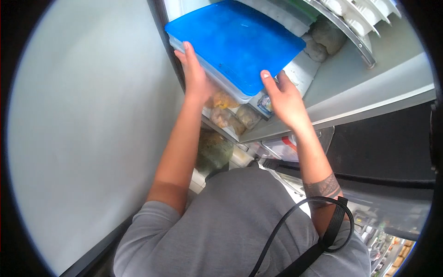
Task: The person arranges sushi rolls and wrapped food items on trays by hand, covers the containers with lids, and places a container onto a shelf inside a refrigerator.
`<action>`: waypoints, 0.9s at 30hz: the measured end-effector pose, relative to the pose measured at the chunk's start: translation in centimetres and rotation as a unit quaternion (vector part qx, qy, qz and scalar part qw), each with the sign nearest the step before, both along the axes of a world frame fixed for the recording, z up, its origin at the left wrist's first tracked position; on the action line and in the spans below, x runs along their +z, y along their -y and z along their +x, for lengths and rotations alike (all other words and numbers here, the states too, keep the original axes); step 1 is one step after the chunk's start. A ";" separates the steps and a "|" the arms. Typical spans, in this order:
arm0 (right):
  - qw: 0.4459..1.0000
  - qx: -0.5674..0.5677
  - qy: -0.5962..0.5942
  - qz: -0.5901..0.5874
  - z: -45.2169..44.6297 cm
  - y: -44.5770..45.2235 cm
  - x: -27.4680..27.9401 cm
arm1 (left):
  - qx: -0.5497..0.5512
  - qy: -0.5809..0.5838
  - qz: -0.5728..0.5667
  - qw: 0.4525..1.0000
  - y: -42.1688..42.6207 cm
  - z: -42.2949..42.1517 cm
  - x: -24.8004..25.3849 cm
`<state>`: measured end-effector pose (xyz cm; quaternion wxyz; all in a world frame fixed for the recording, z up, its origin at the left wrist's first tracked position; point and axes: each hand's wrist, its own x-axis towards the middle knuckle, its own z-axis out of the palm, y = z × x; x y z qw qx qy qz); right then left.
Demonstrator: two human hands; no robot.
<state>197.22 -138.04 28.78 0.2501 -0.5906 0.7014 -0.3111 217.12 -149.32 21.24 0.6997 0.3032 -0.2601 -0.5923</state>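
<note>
A clear plastic container with a flat blue lid (235,44) is held at the front of an open cold compartment. On its left side my left hand (194,76) grips the edge, thumb up along the rim and the other fingers partly hidden behind. At the right front corner is my right hand (285,94), its thumb by the lid's edge and its fingers partly hidden beyond. Below the container, bags of food (226,119) lie in a lower part of the compartment.
The open door (87,115) fills the left side. At the upper right are a metal-edged rack with white trays (362,16) and wrapped round items (325,39). A dark surface (383,143) lies to the right. A black cable (277,226) loops near my right arm.
</note>
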 end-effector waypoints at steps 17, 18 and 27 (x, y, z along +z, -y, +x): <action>0.911 0.204 -0.236 -0.270 5.2 -0.4 1.8 | 0.093 -0.006 -0.002 0.996 5.1 1.7 -1.7; 0.917 0.209 -0.225 -0.255 5.3 0.3 1.5 | 0.096 -0.007 -0.003 0.995 5.2 1.7 -1.8; 0.851 0.235 -0.243 -0.403 3.2 2.3 3.5 | 0.092 -0.020 -0.042 0.995 5.1 1.5 -2.5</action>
